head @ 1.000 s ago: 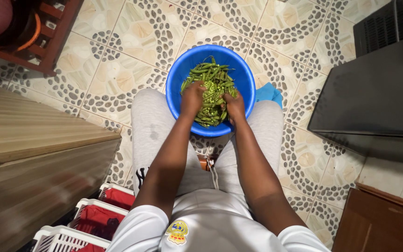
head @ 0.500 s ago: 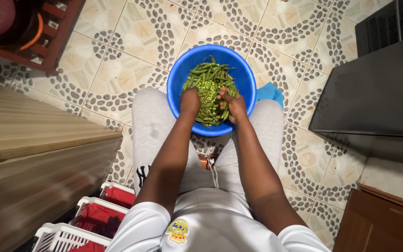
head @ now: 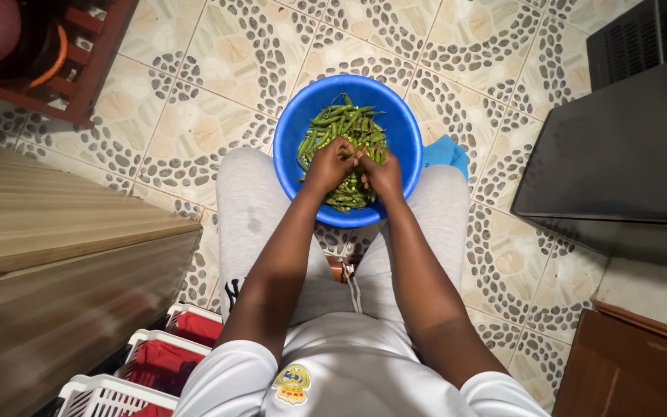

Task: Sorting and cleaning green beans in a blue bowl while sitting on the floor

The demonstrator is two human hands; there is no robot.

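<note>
Blue plastic basin [head: 296,127], round and shallow, sits propped on the seated person's knees, grey trousers [head: 250,224] under it, patterned pebble-print tile floor [head: 218,54] beyond its far rim. Inside lies a loose heap of slim green pods [head: 343,123], piled from the middle toward the near wall, the far left of the basin floor bare. Both hands are down in the heap at the near edge: left hand [head: 327,166] and right hand [head: 384,174] meet fingertip to fingertip, fingers curled in around what looks like one or a few pods between them; exactly which pod is pinched cannot be told, since the knuckles cover it. Judgement on handling: the pods look light, slender, fairly firm but snappable, with thin stalk ends; best taken near one end between thumb and forefinger, the other hand steadying the body. A hard squeeze would likely bruise or break them. The basin looks light and only balanced on the knees, so it could tip if pushed at its rim. A patch of light-blue cloth [head: 448,152] shows by the basin's right side. Left of the legs stands a wooden bench [head: 55,232], with red-and-white crates [head: 156,359] below it; a dark cabinet [head: 619,154] stands at right.
</note>
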